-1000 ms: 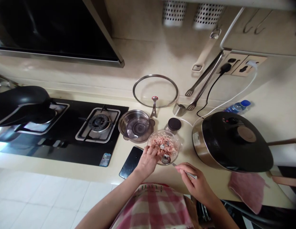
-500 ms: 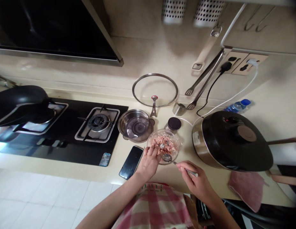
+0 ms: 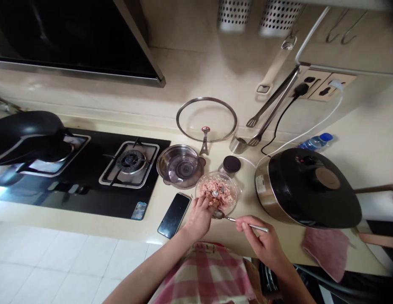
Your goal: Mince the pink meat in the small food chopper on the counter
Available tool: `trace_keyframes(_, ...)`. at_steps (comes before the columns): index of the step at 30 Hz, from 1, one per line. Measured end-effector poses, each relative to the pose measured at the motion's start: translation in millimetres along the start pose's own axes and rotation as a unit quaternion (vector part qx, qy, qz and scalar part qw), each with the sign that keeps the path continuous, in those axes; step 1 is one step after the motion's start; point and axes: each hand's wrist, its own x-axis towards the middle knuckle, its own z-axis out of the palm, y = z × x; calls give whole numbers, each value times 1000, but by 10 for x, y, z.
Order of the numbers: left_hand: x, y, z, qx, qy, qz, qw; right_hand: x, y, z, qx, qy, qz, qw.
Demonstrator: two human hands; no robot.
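A clear bowl (image 3: 236, 186) stands on the counter with pink minced meat (image 3: 212, 185) in it. A small white post (image 3: 215, 193) rises from the middle of the meat. My left hand (image 3: 199, 218) is closed over the bowl's near left rim, its fingertips reaching inside beside the meat. In my right hand (image 3: 259, 240) is a metal spoon (image 3: 230, 219), gripped by its handle. The spoon's head lies at the near edge of the bowl, close to my left fingertips, and seems to hold little or nothing.
Left of the bowl are a steel pot (image 3: 163, 162) and a phone (image 3: 173, 215). A dark-lidded jar (image 3: 231, 164) stands behind it, near a glass lid (image 3: 205, 131). A large electric cooker (image 3: 307, 190) is on the right. The gas hob (image 3: 88, 185) fills the left.
The spoon has shifted slightly left and toward the near rim of the bowl, and its handle lies flatter. My left hand has barely moved.
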Motion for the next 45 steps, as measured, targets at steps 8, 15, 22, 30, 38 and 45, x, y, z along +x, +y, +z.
trace_keyframes(8,23,-27,-4,-125,6,-58,991,-18,230,147,191,142,179,955)
trace_keyframes(15,55,7,-41,-179,26,-92,979,1,385,142,333,254,266,868)
trace_keyframes(22,105,-79,26,-333,47,-80,938,6,421,230,385,255,282,841)
trace_keyframes(30,18,71,-38,-223,16,-78,972,18,504,242,435,336,328,768)
trace_keyframes(38,-36,157,-61,-99,-20,-62,993,-51,427,330,419,338,297,788)
trace_keyframes(45,-37,181,-48,-30,23,-16,999,-103,274,333,315,303,257,862)
